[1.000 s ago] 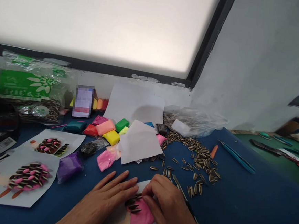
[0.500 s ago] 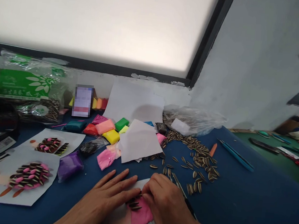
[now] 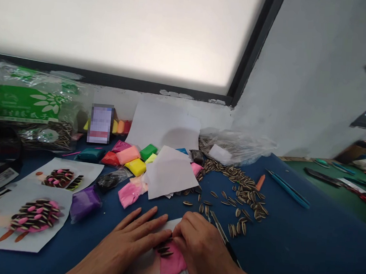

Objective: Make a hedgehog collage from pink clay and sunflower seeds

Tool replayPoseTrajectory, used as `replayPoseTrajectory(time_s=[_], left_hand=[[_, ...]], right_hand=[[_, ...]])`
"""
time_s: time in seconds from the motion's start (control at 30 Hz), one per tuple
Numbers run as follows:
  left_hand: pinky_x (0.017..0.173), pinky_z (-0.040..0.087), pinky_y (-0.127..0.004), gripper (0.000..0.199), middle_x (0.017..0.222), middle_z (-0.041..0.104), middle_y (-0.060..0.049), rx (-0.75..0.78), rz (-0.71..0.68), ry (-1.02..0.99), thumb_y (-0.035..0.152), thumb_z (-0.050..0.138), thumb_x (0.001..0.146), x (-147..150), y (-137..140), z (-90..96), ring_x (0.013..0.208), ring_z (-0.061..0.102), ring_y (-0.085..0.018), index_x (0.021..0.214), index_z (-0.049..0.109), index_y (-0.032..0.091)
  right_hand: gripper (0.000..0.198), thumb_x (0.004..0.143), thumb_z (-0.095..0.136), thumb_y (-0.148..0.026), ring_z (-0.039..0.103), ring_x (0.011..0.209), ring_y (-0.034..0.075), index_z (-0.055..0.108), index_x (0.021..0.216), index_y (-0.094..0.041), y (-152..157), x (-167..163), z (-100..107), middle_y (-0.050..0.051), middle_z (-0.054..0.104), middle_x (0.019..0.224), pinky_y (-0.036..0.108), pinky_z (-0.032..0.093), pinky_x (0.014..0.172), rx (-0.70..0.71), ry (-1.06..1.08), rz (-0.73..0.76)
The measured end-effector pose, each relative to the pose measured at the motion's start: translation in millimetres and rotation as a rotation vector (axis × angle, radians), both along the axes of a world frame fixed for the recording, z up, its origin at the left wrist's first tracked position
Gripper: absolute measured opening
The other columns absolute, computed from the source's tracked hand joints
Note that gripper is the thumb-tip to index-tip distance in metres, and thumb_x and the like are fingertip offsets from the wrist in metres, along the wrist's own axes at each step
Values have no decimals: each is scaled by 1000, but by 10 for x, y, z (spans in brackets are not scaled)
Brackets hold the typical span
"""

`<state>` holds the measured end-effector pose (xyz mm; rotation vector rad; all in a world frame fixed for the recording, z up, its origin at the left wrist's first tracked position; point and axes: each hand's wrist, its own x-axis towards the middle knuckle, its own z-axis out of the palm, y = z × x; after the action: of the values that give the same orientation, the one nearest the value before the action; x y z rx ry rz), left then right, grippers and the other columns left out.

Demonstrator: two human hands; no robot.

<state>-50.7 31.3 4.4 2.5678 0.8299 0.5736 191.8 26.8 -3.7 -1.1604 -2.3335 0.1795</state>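
Observation:
Pink clay (image 3: 174, 263) is spread on a white sheet of paper (image 3: 171, 224) at the bottom centre, with several striped sunflower seeds (image 3: 164, 251) stuck into its upper left part. Pale peach clay (image 3: 147, 269) adjoins it on the left, and pencil lines show below. My left hand (image 3: 136, 243) lies flat with fingers spread over the paper, its index fingertip by the clay's upper edge. Bent over the clay's upper right edge, my right hand (image 3: 200, 244) has thumb and fingers pinched together. Whatever sits between those fingertips is hidden.
Loose sunflower seeds (image 3: 245, 192) lie to the right, near a utility knife (image 3: 225, 237) and blue tweezers (image 3: 288, 189). Two seed-covered clay pictures (image 3: 34, 216) rest at left. Clay packets (image 3: 136, 166), paper sheets (image 3: 170, 174), a phone (image 3: 100, 124) and a seed bag (image 3: 36, 108) stand behind.
Both hands stay nearly in place; my right hand's fingers shift very slightly at the clay's edge. The whole view has drifted a little.

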Motion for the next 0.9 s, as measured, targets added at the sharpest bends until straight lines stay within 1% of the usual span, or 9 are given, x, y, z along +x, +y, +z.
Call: replayPoseTrajectory(time_s=[0.13, 0.2, 0.27, 0.37, 0.47, 0.57, 0.7, 0.77, 0.9], left_hand=[[122, 31, -55, 100, 166, 36, 4, 3, -8, -4, 25, 77, 87, -11, -9, -14, 149, 37, -34, 164, 15, 46], [122, 30, -55, 99, 166, 35, 4, 13, -8, -7, 24, 75, 88, -19, -16, -25, 150, 36, -34, 164, 15, 46], [122, 31, -54, 99, 166, 35, 5, 21, -6, -6, 26, 75, 88, -27, -21, -35, 150, 36, -34, 164, 15, 45], [122, 32, -52, 100, 166, 37, 4, 24, -4, -2, 29, 77, 88, -34, -23, -46, 149, 38, -34, 164, 14, 45], [122, 32, -51, 97, 165, 38, 3, 26, 8, 3, 29, 74, 89, -26, -16, -55, 149, 38, -34, 165, 15, 44], [122, 32, -52, 94, 165, 39, 2, 13, 16, 12, 28, 72, 90, -13, -9, -55, 148, 39, -34, 165, 17, 43], [122, 30, -55, 98, 166, 36, 2, -13, -1, -13, 22, 73, 87, -14, -18, -32, 149, 38, -35, 164, 17, 44], [122, 30, -55, 97, 166, 36, 3, -19, -5, -22, 20, 72, 87, -16, -22, -17, 149, 38, -35, 163, 18, 44], [121, 33, -55, 89, 164, 41, 1, -23, 8, -7, 26, 72, 89, -11, -12, -11, 147, 41, -36, 163, 25, 42]], right_hand=[[22, 89, 57, 2, 60, 73, 19, 61, 78, -16, 6, -4, 19, 4, 65, 80, 30, 41, 63, -13, -6, 5], [21, 88, 58, 2, 60, 73, 19, 61, 78, -17, 8, -5, 31, 4, 65, 80, 29, 41, 63, -14, 15, 2], [21, 88, 59, 1, 60, 72, 19, 62, 77, -17, 3, 0, 47, 3, 64, 79, 29, 41, 63, -18, 43, -1], [18, 87, 59, 0, 61, 74, 19, 64, 82, -17, -19, 17, 86, 4, 65, 81, 28, 42, 64, -55, 73, 8], [18, 91, 55, -4, 60, 75, 18, 67, 87, -16, -44, 39, 129, 5, 65, 85, 27, 43, 64, -79, 85, 24], [23, 94, 50, -5, 57, 71, 17, 67, 83, -17, -56, 56, 155, 5, 62, 81, 26, 42, 62, -21, 83, 35], [26, 91, 49, -4, 55, 69, 16, 71, 86, -18, -68, 58, 148, 4, 60, 79, 26, 40, 61, 68, 56, 43], [27, 90, 49, -4, 54, 67, 16, 71, 86, -18, -77, 47, 134, 4, 60, 78, 27, 38, 59, 104, 41, 50], [25, 90, 50, -5, 52, 65, 16, 71, 82, -18, -74, 40, 131, 4, 60, 76, 28, 37, 57, 150, 21, 55]])
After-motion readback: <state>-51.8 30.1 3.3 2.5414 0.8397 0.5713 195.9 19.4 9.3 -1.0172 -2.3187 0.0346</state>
